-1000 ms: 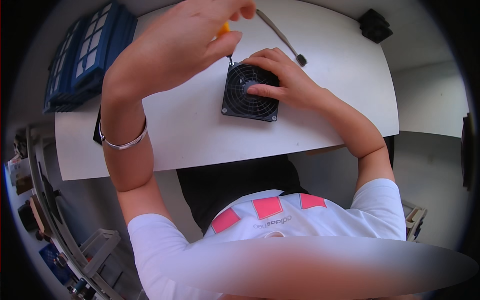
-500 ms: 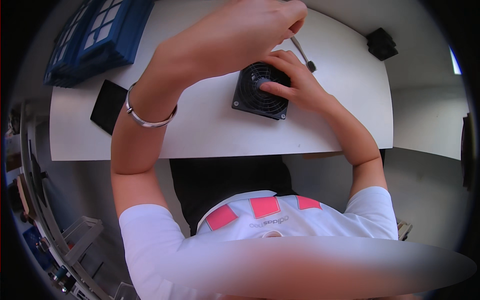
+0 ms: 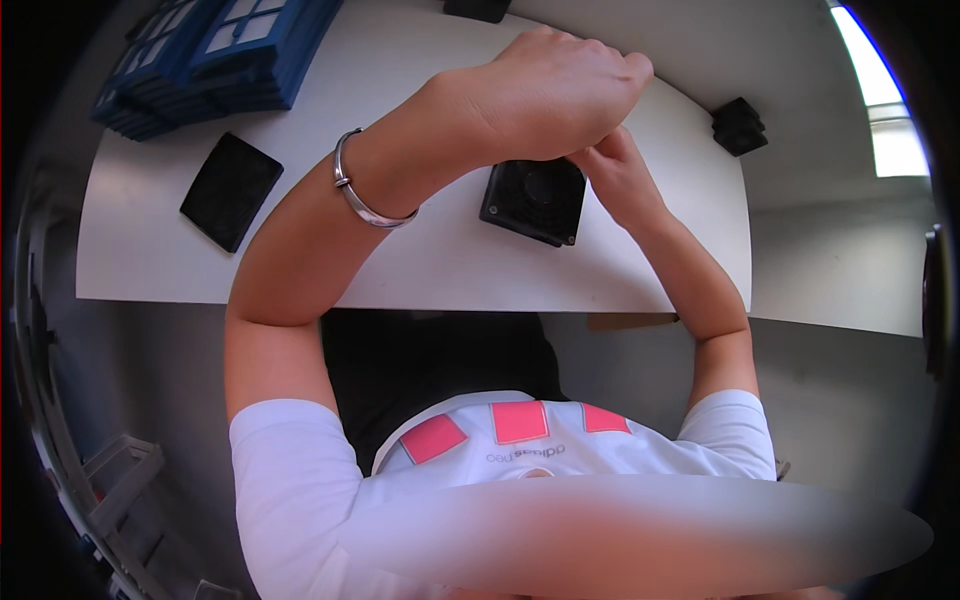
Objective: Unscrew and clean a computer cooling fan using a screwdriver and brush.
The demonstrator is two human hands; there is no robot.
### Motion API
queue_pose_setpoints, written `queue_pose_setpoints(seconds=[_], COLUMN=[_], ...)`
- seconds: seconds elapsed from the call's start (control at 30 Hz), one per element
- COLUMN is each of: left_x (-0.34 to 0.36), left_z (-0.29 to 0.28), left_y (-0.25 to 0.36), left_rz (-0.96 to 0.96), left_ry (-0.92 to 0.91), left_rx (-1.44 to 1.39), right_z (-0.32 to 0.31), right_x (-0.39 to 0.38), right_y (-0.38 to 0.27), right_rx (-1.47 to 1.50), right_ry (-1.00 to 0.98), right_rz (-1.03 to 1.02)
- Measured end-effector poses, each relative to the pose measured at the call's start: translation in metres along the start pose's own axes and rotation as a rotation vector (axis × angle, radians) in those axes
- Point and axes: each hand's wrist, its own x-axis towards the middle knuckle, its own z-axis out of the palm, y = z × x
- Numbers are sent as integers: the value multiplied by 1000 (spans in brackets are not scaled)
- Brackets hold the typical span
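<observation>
Black square fan (image 3: 535,208), one; on white table (image 3: 430,275), to the near side of both my hands.
No clear long axis; sides slightly skewed. Left hand (image 3: 560,98): curled, covering the fan's far edge from view. Right hand (image 3: 622,180): by the far right corner, seemingly nearer. Whether my fingers clamp anything, I cannot tell.
</observation>
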Motion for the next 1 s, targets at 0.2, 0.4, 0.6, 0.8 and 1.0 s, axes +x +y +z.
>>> queue_pose_setpoints(seconds=[0.2,0.4,0.6,0.8,1.0], left_x=[-10,2,8,1,3], left_z=[-5,-35,-55,-41,-37], left_y=[-11,-34,-26,-21,-17], left_rz=[97,194,17,5,59], left_ry=[93,-164,-97,111,134], left_rx=[23,-514,-391,-67,-52], right_z=[22,27,26,30,28], right_x=[5,15,17,17,12], right_y=[10,12,14,10,15], right_rx=[104,275,272,336,278], right_ry=[141,31,122,178,194], right_rz=[89,-174,-126,-126,-98])
